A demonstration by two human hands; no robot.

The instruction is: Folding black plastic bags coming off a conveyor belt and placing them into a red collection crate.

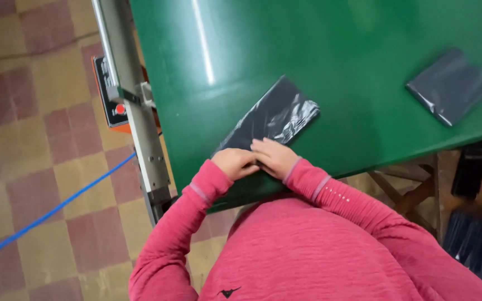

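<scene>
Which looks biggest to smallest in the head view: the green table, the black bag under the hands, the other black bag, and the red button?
1. Green table
2. Black bag under the hands
3. Other black bag, only slightly smaller, so unsure
4. Red button

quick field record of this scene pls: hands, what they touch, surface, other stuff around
left hand: resting on near end of folded black plastic bag
right hand: pressing on the same bag, beside the left
surface: green table
other: second folded dark bag far right; metal rail along table's left edge; blue cable on tiled floor
</scene>
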